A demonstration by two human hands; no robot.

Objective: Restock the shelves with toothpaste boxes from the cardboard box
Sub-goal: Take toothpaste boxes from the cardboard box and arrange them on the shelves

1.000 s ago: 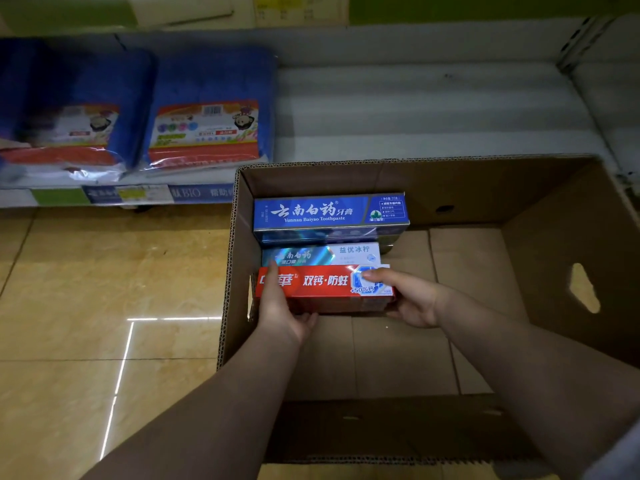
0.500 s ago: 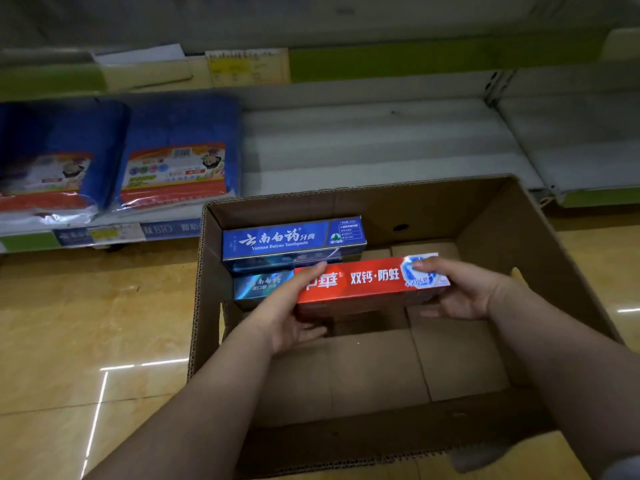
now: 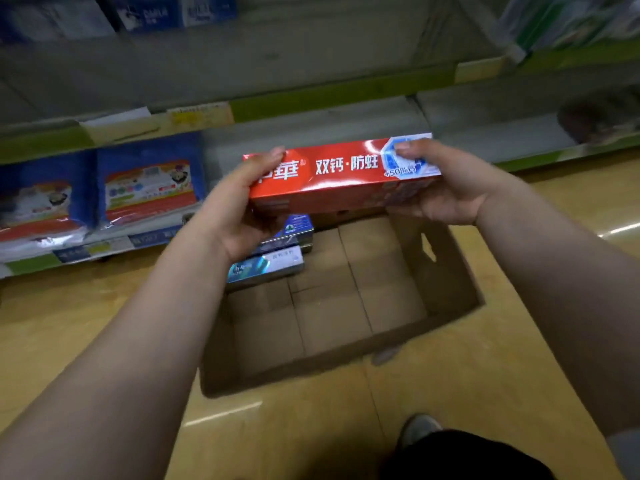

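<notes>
Head view looks down on my left hand (image 3: pixel 235 209) and right hand (image 3: pixel 446 188), each curled round one end of the red toothpaste box (image 3: pixel 343 178), holding it level above the cardboard box (image 3: pixel 450 282) on the floor. Other toothpaste boxes (image 3: pixel 266 266) lie stacked in its far left corner, in front of the lower shelf (image 3: pixel 311 128).

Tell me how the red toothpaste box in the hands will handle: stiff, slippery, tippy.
Probably stiff: the red toothpaste box spans straight between the left hand and right hand, gripped only at its ends, without sagging. Its glossy faces show glare, so it may be slippery. Long and flat-sided, it likely won't roll.
</notes>
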